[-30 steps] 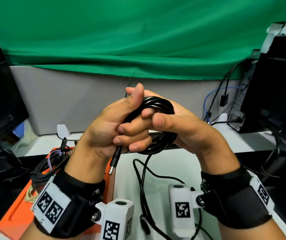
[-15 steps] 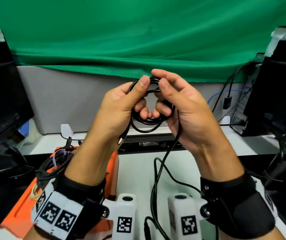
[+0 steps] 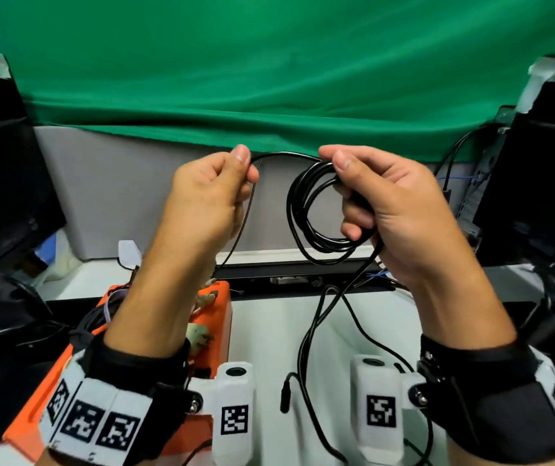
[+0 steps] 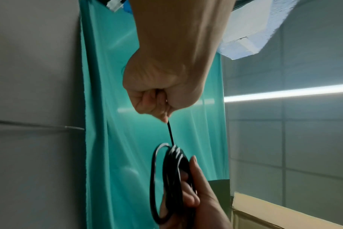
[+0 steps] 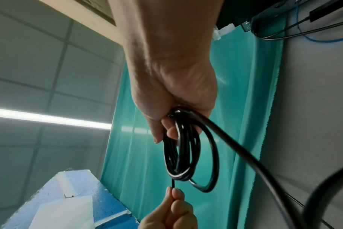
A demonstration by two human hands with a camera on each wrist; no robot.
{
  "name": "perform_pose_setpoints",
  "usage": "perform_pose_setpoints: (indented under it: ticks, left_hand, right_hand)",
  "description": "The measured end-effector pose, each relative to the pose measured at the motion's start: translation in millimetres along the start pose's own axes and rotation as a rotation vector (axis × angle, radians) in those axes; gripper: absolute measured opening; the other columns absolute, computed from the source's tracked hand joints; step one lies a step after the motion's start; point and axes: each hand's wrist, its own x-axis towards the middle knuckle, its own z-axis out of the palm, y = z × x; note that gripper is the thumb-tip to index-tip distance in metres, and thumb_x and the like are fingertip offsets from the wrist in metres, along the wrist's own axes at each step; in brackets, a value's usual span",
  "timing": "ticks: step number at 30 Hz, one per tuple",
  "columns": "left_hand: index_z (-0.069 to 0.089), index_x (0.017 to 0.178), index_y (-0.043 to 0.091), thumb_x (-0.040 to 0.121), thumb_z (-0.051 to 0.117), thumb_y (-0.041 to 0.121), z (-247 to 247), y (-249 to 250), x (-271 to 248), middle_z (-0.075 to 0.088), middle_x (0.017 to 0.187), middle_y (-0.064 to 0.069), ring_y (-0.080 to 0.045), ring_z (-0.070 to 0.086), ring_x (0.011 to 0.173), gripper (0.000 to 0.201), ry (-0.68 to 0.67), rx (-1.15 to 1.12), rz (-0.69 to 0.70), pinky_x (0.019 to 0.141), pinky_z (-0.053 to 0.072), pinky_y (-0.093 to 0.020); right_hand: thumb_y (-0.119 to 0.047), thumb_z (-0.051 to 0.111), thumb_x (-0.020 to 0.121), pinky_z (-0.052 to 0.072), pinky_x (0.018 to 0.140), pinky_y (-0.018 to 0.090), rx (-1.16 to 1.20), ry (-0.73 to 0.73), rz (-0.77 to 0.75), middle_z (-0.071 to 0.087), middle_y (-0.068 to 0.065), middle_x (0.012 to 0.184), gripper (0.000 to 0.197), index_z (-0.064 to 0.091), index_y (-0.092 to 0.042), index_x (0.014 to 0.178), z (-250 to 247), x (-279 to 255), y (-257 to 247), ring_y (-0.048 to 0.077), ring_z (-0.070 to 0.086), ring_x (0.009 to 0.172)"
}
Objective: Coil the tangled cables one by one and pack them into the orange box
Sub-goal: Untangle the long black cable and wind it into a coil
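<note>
A black cable (image 3: 298,210) is wound into a small coil of several loops, held in the air before the green cloth. My right hand (image 3: 387,210) grips the coil's right side, thumb on top; the coil (image 5: 178,155) hangs from its curled fingers in the right wrist view. My left hand (image 3: 212,193) pinches the cable's free end (image 3: 283,155), drawn out to the left of the coil (image 4: 166,178). The rest of the cable drops to the white table (image 3: 269,331), ending in a plug (image 3: 285,395). The orange box (image 3: 217,307) sits at lower left, holding other coiled cables (image 3: 94,321).
Dark monitors (image 3: 4,183) stand at left and right (image 3: 545,196). A computer case with plugged cables (image 3: 481,183) is at the right rear. A grey partition (image 3: 101,183) and green cloth (image 3: 269,79) close off the back. A black bar (image 3: 286,274) lies across the table.
My hands have parted: the left one has drawn the cable end out to the left, while the right keeps the coil. The coil now hangs open, and both hands sit slightly lower.
</note>
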Motion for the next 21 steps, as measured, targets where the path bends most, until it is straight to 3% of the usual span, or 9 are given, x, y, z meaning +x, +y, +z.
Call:
perform_pose_setpoints:
  ticks: [5, 7, 9, 11, 13, 14, 17, 19, 21]
  left_hand:
    - [0.057, 0.076, 0.020, 0.107, 0.047, 0.035, -0.5, -2.0, 4.2, 0.042, 0.056, 0.009, -0.006, 0.030, 0.046, 0.036, 0.228, -0.094, 0.074, 0.044, 0.023, -0.021]
    - [0.057, 0.077, 0.019, 0.108, 0.046, 0.034, -3.9, -1.5, 5.1, 0.042, 0.056, 0.009, -0.006, 0.031, 0.045, 0.036, 0.252, -0.111, 0.097, 0.042, 0.023, -0.020]
    - [0.057, 0.075, 0.017, 0.108, 0.045, 0.030, -8.7, 0.6, 4.9, 0.044, 0.052, 0.009, -0.007, 0.034, 0.042, 0.037, 0.168, -0.036, 0.078, 0.042, 0.027, -0.018]
    - [0.062, 0.075, 0.011, 0.105, 0.043, 0.018, -16.6, 5.6, 1.8, 0.058, 0.051, 0.003, -0.014, 0.050, 0.043, 0.036, -0.059, 0.217, -0.006, 0.048, 0.039, -0.024]
    - [0.071, 0.091, 0.009, 0.102, 0.041, 0.009, -23.4, 9.4, -3.1, 0.076, 0.074, -0.005, -0.019, 0.072, 0.068, 0.032, -0.309, 0.417, -0.121, 0.074, 0.054, -0.037]
    - [0.072, 0.101, 0.012, 0.101, 0.040, 0.008, -25.2, 9.7, -4.3, 0.079, 0.087, -0.006, -0.019, 0.075, 0.084, 0.032, -0.369, 0.427, -0.145, 0.087, 0.055, -0.042]
    - [0.070, 0.115, 0.010, 0.105, 0.037, 0.029, -11.5, 8.7, -8.4, 0.077, 0.105, -0.011, -0.025, 0.072, 0.103, 0.040, -0.364, 0.158, -0.135, 0.098, 0.052, -0.046]
    - [0.069, 0.113, 0.003, 0.108, 0.026, 0.047, 4.0, 5.4, -10.2, 0.076, 0.104, -0.018, -0.032, 0.073, 0.100, 0.062, -0.385, 0.012, -0.161, 0.095, 0.055, -0.044]
    - [0.069, 0.109, 0.002, 0.104, 0.025, 0.056, 18.0, 2.5, -14.8, 0.077, 0.095, -0.020, -0.033, 0.075, 0.093, 0.069, -0.401, 0.005, -0.164, 0.093, 0.056, -0.042]
  right_hand:
    - [-0.018, 0.063, 0.097, 0.050, 0.047, 0.027, -0.084, -0.013, -0.036, 0.044, 0.005, 0.069, 0.016, 0.075, -0.008, 0.099, -1.7, -0.1, 1.2, 0.013, 0.035, 0.045]
    - [-0.020, 0.062, 0.099, 0.052, 0.051, 0.029, -0.128, -0.007, -0.058, 0.045, 0.003, 0.068, 0.018, 0.075, -0.007, 0.100, -3.6, 0.1, 2.0, 0.014, 0.036, 0.046]
    - [-0.020, 0.060, 0.100, 0.052, 0.052, 0.029, -0.167, 0.043, -0.114, 0.051, -0.006, 0.065, 0.017, 0.075, -0.013, 0.104, -3.1, 0.9, 2.3, 0.013, 0.035, 0.047]
    - [-0.019, 0.059, 0.102, 0.050, 0.051, 0.028, -0.196, 0.109, -0.163, 0.056, -0.013, 0.063, 0.016, 0.074, -0.015, 0.105, -4.2, 2.3, 2.0, 0.013, 0.034, 0.046]
    - [-0.019, 0.058, 0.102, 0.049, 0.050, 0.027, -0.214, 0.123, -0.167, 0.056, -0.014, 0.062, 0.017, 0.074, -0.014, 0.105, -6.4, 2.8, 2.1, 0.012, 0.032, 0.045]
    - [-0.020, 0.058, 0.102, 0.048, 0.050, 0.028, -0.220, 0.113, -0.158, 0.055, -0.012, 0.061, 0.018, 0.074, -0.014, 0.106, -7.3, 2.8, 3.3, 0.013, 0.031, 0.045]
    - [-0.023, 0.059, 0.102, 0.046, 0.051, 0.032, -0.236, 0.071, -0.133, 0.043, 0.002, 0.061, 0.019, 0.076, -0.015, 0.106, -7.0, 2.6, 7.0, 0.015, 0.031, 0.045]
    - [-0.025, 0.060, 0.102, 0.045, 0.052, 0.034, -0.251, 0.056, -0.133, 0.041, 0.006, 0.061, 0.020, 0.077, -0.016, 0.105, -3.9, 2.9, 8.9, 0.015, 0.034, 0.043]
    - [-0.024, 0.059, 0.102, 0.044, 0.051, 0.029, -0.249, 0.074, -0.142, 0.043, 0.004, 0.061, 0.020, 0.076, -0.015, 0.104, 0.2, 2.8, 9.8, 0.016, 0.037, 0.045]
